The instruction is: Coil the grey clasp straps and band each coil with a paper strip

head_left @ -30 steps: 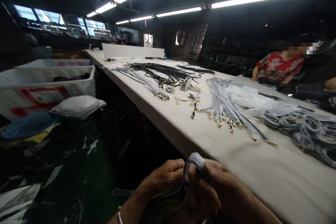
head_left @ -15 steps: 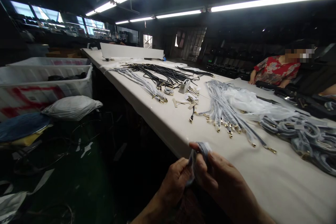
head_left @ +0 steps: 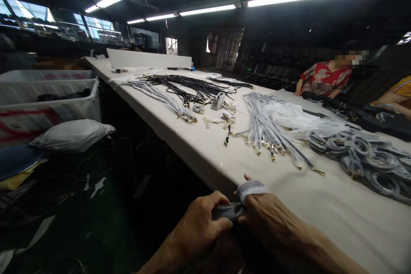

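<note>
Between my hands, just off the near table edge, is a grey strap (head_left: 228, 211) in clear plastic wrap. My left hand (head_left: 202, 220) pinches one part of it between thumb and fingers. My right hand (head_left: 268, 216) is closed around another part, and a wrapped loop (head_left: 252, 187) of the strap bulges above its knuckles. The right fingertips are mostly hidden behind the hand. Beyond the hands, wrapped grey straps (head_left: 266, 130) with gold clasps lie fanned out on the white table (head_left: 199, 154). Coiled wrapped straps (head_left: 369, 158) are heaped to the right.
Black straps (head_left: 192, 85) and another grey strap bundle (head_left: 160, 98) lie farther back, near a tape dispenser (head_left: 218, 101) and small tags. White bins (head_left: 48, 107) and a stuffed white bag (head_left: 73, 135) stand left. A person in red (head_left: 326, 78) and another in yellow are across the table.
My hands have turned and drawn the strap more level, with the left hand slightly lower and the loop now over the right knuckles. The view has shifted a little to the right.
</note>
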`<action>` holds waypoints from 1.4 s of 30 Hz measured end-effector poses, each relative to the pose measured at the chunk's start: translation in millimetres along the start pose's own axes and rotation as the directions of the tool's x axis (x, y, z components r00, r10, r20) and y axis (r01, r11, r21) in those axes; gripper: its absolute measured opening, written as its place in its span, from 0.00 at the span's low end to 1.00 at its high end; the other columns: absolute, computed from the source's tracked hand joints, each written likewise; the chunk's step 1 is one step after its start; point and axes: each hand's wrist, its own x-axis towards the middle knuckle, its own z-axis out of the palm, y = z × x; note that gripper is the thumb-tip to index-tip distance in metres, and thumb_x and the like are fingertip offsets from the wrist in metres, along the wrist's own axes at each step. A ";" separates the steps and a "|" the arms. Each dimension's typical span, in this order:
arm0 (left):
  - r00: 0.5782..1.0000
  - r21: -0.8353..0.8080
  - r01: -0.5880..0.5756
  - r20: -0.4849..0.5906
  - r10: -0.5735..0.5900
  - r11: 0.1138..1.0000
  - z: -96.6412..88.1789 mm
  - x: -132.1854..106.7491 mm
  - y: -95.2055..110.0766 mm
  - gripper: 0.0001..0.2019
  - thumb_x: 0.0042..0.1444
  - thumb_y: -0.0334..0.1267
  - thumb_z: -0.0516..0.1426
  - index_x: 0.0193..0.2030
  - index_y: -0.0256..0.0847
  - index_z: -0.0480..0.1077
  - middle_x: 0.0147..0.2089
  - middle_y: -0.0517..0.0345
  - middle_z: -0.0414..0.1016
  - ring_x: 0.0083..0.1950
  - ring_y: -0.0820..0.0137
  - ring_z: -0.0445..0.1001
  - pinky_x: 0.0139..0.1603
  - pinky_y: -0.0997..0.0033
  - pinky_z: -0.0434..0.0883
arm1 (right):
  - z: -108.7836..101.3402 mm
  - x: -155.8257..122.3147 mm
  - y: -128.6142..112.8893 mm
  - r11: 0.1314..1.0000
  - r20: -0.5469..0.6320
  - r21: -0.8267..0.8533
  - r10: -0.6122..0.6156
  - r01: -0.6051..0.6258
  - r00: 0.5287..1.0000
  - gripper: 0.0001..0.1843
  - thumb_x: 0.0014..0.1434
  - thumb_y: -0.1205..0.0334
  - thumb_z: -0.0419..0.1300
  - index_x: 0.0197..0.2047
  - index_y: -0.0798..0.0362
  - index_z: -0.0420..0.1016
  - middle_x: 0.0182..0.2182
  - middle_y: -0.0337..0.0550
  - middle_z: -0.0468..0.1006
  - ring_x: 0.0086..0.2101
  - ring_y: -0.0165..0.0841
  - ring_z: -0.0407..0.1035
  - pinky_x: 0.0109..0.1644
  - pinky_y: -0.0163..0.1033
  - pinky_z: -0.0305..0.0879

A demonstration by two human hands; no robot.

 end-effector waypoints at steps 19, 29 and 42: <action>0.967 -0.334 -0.224 -0.194 0.166 0.916 62.3 36.9 -66.9 0.30 0.61 0.64 0.51 0.53 0.38 0.68 0.35 0.56 0.71 0.29 0.72 0.65 0.30 0.73 0.64 | -39.5 -3.2 -58.4 -0.380 0.158 0.925 0.385 0.001 0.909 0.20 0.64 0.47 0.58 0.40 0.58 0.78 0.15 0.32 0.60 0.17 0.24 0.57 0.24 0.30 0.61; 0.958 -0.578 0.051 0.258 0.123 0.814 59.5 23.3 0.2 0.13 0.60 0.45 0.59 0.42 0.37 0.77 0.37 0.54 0.72 0.38 0.68 0.71 0.39 0.72 0.67 | -40.6 -3.5 -19.7 0.829 -0.555 0.543 0.237 0.131 0.797 0.13 0.62 0.60 0.63 0.50 0.47 0.77 0.36 0.44 0.81 0.45 0.44 0.73 0.62 0.57 0.57; 0.964 -0.075 0.020 0.265 0.000 0.997 0.5 47.2 -11.5 0.07 0.49 0.35 0.63 0.36 0.38 0.76 0.33 0.63 0.72 0.35 0.71 0.69 0.36 0.75 0.65 | -11.0 -49.3 -18.1 0.619 0.296 0.713 0.158 -0.328 0.942 0.24 0.67 0.42 0.52 0.33 0.54 0.73 0.26 0.36 0.68 0.25 0.27 0.56 0.29 0.32 0.53</action>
